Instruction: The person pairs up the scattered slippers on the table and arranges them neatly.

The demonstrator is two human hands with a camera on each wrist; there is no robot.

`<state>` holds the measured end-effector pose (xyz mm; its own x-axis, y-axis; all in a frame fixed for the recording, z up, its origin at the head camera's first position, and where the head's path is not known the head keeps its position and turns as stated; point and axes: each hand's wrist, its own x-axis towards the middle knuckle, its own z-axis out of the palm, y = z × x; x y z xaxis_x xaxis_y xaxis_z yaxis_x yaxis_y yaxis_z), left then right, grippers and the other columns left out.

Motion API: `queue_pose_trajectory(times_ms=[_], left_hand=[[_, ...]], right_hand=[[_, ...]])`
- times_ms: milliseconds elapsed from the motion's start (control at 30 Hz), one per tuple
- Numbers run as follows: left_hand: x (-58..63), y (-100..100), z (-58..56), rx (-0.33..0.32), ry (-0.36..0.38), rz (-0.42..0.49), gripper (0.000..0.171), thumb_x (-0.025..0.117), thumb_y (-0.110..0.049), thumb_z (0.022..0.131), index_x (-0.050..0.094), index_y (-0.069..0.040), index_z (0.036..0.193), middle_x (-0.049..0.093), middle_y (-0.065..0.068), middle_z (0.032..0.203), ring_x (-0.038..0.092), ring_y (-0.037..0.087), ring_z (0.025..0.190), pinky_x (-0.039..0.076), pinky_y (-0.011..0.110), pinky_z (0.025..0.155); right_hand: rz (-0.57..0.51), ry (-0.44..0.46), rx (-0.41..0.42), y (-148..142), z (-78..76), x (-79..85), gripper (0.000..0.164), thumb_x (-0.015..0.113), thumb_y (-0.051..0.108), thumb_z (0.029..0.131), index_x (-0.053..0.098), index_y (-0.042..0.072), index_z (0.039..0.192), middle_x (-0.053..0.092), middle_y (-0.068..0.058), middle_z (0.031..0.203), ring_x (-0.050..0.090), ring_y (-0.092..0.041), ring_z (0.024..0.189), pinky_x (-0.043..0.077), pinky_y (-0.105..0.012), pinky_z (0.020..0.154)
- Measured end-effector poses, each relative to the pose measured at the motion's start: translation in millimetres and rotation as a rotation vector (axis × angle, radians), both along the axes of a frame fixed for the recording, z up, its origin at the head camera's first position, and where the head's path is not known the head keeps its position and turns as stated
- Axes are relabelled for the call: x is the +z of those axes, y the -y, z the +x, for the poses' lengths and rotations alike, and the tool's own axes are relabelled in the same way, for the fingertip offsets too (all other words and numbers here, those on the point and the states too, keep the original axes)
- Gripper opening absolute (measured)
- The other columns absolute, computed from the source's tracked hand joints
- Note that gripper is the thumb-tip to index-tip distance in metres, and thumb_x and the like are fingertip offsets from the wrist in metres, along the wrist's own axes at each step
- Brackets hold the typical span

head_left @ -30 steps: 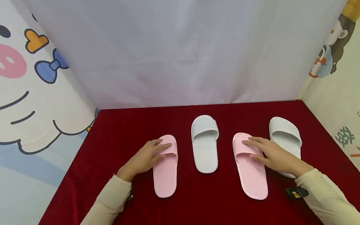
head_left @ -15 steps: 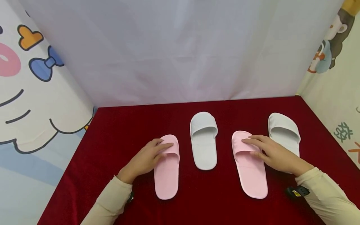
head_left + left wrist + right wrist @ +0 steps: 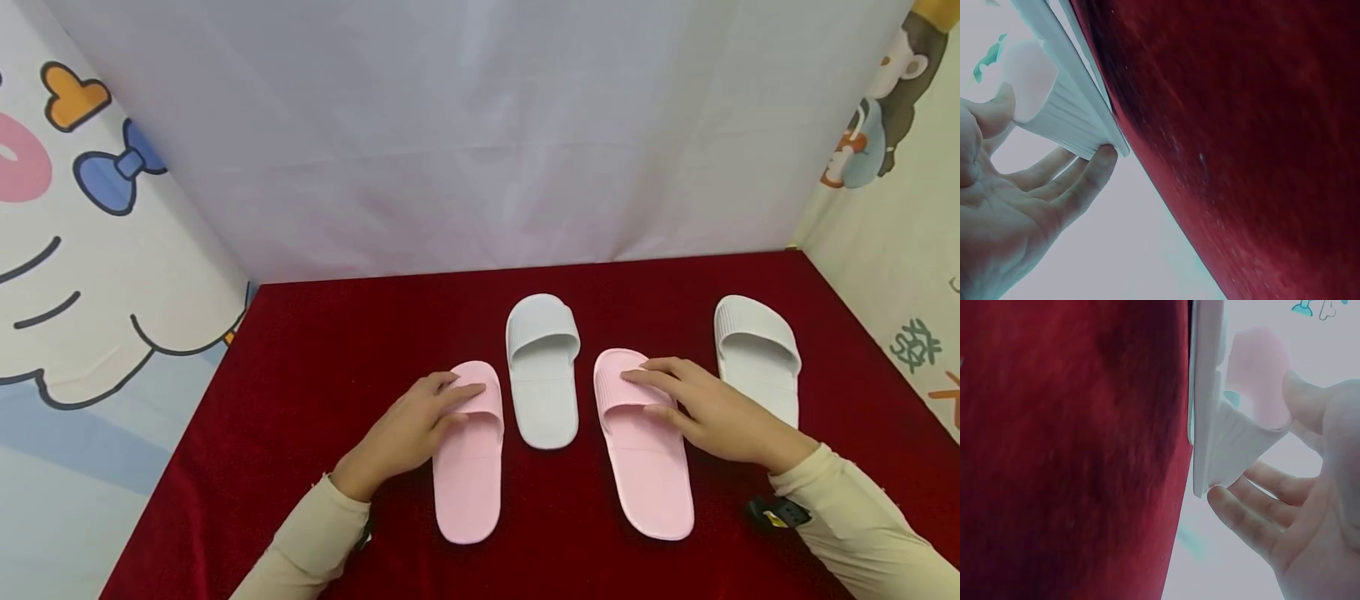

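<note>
Two pink slippers lie on the red cloth in the head view, toes away from me. My left hand (image 3: 401,433) holds the left pink slipper (image 3: 468,483) by its strap, fingers over the top and thumb at the strap's back edge. My right hand (image 3: 720,417) spans the strap of the right pink slipper (image 3: 652,483) the same way. In the left wrist view, fingertips (image 3: 1105,156) meet the strap near the toe; the right wrist view has fingertips (image 3: 1217,494) low at the toe end. Each slipper's sole stays close over the cloth.
A white slipper (image 3: 543,392) lies between the pink ones, slightly farther back. Another white slipper (image 3: 757,358) is at the right, partly hidden by my right hand and wrist. The red cloth (image 3: 337,350) ends at a pale backdrop (image 3: 450,167), with printed hangings on both sides.
Both pink slippers have slid toward each other under my hands, the left one rightward and the right one leftward. The white slippers keep their places; the head view has shifted slightly.
</note>
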<state>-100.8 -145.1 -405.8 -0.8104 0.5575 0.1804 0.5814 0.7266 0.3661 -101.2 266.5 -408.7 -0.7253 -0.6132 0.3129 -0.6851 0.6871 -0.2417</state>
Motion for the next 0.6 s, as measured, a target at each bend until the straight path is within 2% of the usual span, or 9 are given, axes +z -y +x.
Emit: queue_pose_trajectory(times_ms=[133, 600], left_hand=[[-0.4, -6.0, 1.4, -0.001, -0.004, 0.009, 0.041, 0.064, -0.014, 0.096, 0.063, -0.023, 0.135, 0.056, 0.021, 0.136, 0.057, 0.035, 0.125, 0.05, 0.051, 0.102], [-1.5, -19.1, 2.7, -0.007, -0.033, 0.015, 0.041, 0.062, -0.011, 0.096, 0.063, -0.025, 0.135, 0.056, 0.018, 0.137, 0.056, 0.035, 0.126, 0.052, 0.05, 0.097]], right_hand=[[-0.01, -0.001, 0.021, 8.6, 1.5, 1.6, 0.052, 0.073, 0.01, 0.088, 0.059, 0.02, 0.136, 0.061, -0.006, 0.126, 0.058, -0.023, 0.116, 0.047, -0.043, 0.093], [-0.01, 0.041, 0.039, 32.9, -1.0, 3.3, 0.049, 0.071, 0.015, 0.091, 0.058, 0.021, 0.138, 0.06, -0.007, 0.128, 0.057, -0.024, 0.118, 0.05, -0.045, 0.094]])
